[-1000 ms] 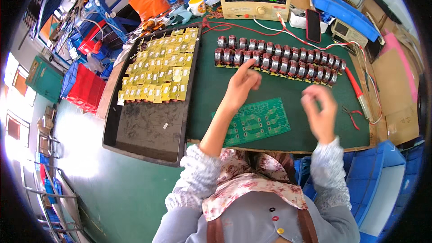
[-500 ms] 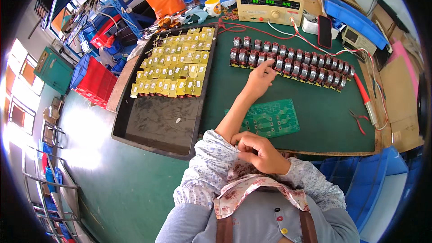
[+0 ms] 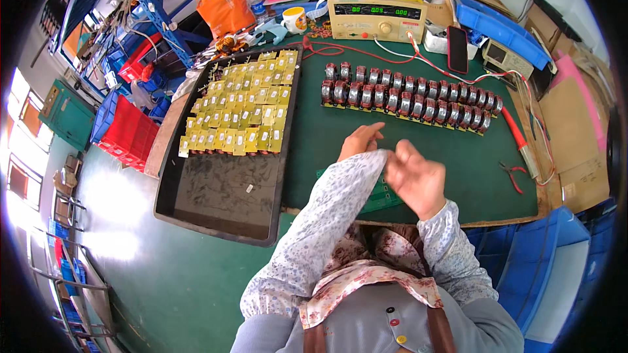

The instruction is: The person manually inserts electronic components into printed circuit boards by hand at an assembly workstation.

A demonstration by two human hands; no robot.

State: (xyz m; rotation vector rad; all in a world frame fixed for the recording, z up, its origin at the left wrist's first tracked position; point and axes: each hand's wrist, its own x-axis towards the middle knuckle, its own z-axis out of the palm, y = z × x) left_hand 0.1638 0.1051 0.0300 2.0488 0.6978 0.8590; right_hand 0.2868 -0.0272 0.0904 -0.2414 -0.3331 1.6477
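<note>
The left hand is above the dark green table surface, its fingers loosely open and a little bent, with the index finger stretched forward; I see nothing held in it. The right hand is just beside it, on its right and slightly nearer to the body, with bent fingers at the cuff of the white cloth sleeve with small bluish print, which covers the left forearm. I cannot tell whether these fingers grip the cloth or only touch it. Below the left hand and behind its forearm lies the flat green printed circuit board, mostly hidden. Ahead of both hands, and extending to their right, stand two long rows of dark red and silver ring-shaped coils, apart from the fingers. Well to the left of the left hand is the black rectangular tray, its far part filled with overlapping flat yellow pieces. To the right of the right hand lie the small red-handled pliers, and farther ahead the slim red-and-white tool. Beyond the coils is the beige box-shaped power supply with green lit digits.
</note>
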